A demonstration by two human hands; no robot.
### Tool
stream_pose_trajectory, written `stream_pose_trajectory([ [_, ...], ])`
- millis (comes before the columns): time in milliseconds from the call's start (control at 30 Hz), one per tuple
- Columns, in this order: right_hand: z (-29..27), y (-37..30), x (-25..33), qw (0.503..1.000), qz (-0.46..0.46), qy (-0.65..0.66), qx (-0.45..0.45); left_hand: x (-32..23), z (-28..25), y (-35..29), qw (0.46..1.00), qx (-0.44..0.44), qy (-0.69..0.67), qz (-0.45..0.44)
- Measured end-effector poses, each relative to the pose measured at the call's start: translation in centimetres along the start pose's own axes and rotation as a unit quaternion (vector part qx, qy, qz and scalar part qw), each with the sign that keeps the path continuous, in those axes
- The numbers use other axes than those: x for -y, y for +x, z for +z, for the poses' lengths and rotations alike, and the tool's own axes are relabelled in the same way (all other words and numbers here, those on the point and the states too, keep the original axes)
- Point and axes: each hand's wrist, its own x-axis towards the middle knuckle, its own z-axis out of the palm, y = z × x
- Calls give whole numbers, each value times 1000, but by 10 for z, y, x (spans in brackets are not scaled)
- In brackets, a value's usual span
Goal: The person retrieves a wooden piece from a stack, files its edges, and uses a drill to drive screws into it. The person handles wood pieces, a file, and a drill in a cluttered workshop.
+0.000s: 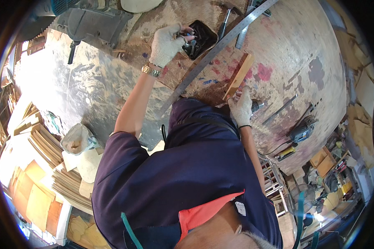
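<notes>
My left hand (168,43), in a pale work glove with bare fingertips, reaches over the near-left side of a black tray (210,36). Its fingers are pinched together; whatever lies between them is too small to make out. Small dark pieces lie inside the tray. My right hand (241,108), gloved the same way, grips the near end of a narrow wooden strip (242,73), which points away from me over the worktable (112,89). A long metal ruler (214,52) lies diagonally between my two hands, passing just right of the tray.
Beyond the tray lies a hammer (224,25). A grey machine (97,25) stands at the far left. To the right are a thin metal rod (279,109) and a corded power tool (302,132). Stacked boards (45,145) and a plastic bag (78,139) are at the left.
</notes>
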Motion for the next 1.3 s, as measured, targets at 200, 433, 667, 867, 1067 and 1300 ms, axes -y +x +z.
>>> stream_pose_trajectory([
  [200, -19, 19, 30, 997, -67, -17, -23, 10, 2, -9, 974, -128, -171, -73],
  [433, -49, 56, 96, 977, -180, -114, -23, 3, -7, -29, 980, 17, 131, 150],
  [667, -47, 96, 155, 961, -262, -83, 18, 22, 7, -47, 892, -213, -379, -122],
  [867, -32, 115, 169, 948, -299, -102, 41, 11, 27, -39, 888, -193, -387, -156],
  [1067, -30, 103, 156, 962, -265, -70, 4, 25, 19, -35, 724, -265, -620, -147],
  [1300, -24, 78, 113, 987, -146, -39, 47, 104, -23, -41, 646, -326, -681, -108],
])
